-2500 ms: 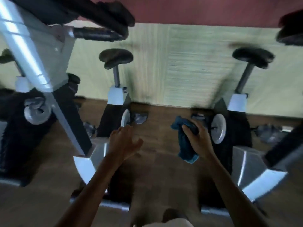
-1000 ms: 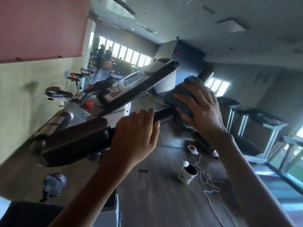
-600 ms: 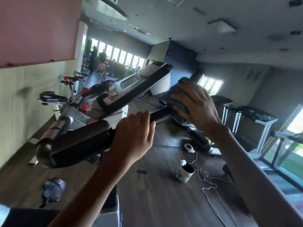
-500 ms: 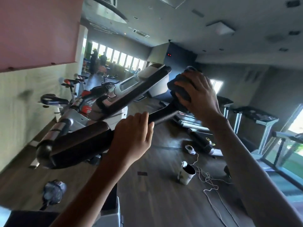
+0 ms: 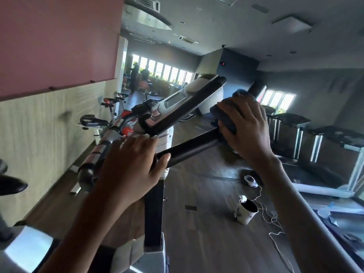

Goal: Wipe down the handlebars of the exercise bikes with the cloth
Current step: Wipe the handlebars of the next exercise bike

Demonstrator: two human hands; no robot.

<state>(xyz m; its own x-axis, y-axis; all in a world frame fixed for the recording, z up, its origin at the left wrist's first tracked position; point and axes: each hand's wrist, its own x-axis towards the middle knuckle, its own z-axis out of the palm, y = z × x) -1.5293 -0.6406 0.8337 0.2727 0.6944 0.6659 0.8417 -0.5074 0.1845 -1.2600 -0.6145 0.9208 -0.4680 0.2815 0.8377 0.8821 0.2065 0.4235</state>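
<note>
i am seeing my left hand [image 5: 130, 166] curling around the near end of the black rubber-covered handlebar [image 5: 189, 148] of the grey exercise bike [image 5: 153, 223], fingers wrapped over the top and thumb pressing the bar from the side. my right hand [image 5: 246, 127] is closing over the dark blue-grey folded cloth [image 5: 224, 117], pressing it around the far end of that same handlebar, so the cloth is sitting between palm and bar. the bike's grey console with its pale screen [image 5: 177, 99] is slanting just beyond the bar. on the dark wood floor [image 5: 206, 243] a white mug [image 5: 246, 211] is standing beside a loose white cable [image 5: 275, 229], well below my right hand.
</note>
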